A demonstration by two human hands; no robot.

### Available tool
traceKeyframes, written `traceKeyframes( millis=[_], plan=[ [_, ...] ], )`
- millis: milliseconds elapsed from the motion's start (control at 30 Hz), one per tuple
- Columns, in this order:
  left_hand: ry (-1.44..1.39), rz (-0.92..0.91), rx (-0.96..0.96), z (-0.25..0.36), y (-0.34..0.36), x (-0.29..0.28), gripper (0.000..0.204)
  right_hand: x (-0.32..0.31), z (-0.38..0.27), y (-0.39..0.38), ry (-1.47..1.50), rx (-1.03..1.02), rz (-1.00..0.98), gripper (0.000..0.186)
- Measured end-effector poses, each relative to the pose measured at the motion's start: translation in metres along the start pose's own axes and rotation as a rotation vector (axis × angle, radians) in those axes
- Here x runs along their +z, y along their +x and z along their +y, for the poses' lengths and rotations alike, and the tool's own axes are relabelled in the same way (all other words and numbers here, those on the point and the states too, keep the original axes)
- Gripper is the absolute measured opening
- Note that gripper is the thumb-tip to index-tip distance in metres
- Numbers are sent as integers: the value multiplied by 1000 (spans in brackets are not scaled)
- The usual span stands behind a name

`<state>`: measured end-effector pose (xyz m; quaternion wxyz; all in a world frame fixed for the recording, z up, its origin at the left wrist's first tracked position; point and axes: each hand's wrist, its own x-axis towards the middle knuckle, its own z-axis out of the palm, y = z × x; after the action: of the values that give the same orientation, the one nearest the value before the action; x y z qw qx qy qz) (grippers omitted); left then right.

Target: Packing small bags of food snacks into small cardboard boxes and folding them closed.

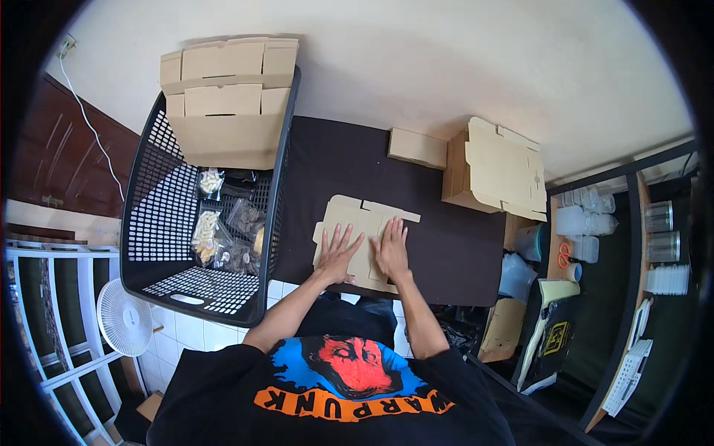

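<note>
A flat piece of brown cardboard with cut tabs lies on the dark table in front of me. My left hand rests on its left part, fingers spread and flat. On its right side, my right hand presses down with straight fingers, over what looks like a folded panel. Neither hand grips anything; the palms hide part of the cardboard.
A black plastic basket at the left holds clear packets and flat cardboard sheets. A cardboard stack and a small closed box stand at the back right. Shelves with containers are at the right.
</note>
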<state>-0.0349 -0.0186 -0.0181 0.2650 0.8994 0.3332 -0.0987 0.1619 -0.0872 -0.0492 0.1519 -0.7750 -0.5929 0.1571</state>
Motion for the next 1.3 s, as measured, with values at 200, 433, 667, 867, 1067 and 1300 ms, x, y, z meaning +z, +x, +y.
traceKeyframes(
  millis=[200, 433, 667, 867, 1067, 1300],
  plan=[
    [-35, -18, -19, -4, -2, 5, 149, 11, -26, -66, 80, -50, -31, 79],
    [-116, -23, 25, 0, 7, -4, 151, 5, 11, 31, -7, -25, 76, 67],
    [-76, -25, -28, -6, 1, 3, 149, 13, -35, -77, 43, -55, -28, 63],
    [-101, -46, -12, -10, -5, 6, 150, 12, -46, -105, -143, -177, -89, 66],
    [-80, -30, 7, -10, -2, 5, 150, -5, -25, -114, -133, -109, -48, 64],
    [-70, -43, -7, -7, 1, 8, 152, -27, -26, -139, -101, 10, 119, 64]
  ],
)
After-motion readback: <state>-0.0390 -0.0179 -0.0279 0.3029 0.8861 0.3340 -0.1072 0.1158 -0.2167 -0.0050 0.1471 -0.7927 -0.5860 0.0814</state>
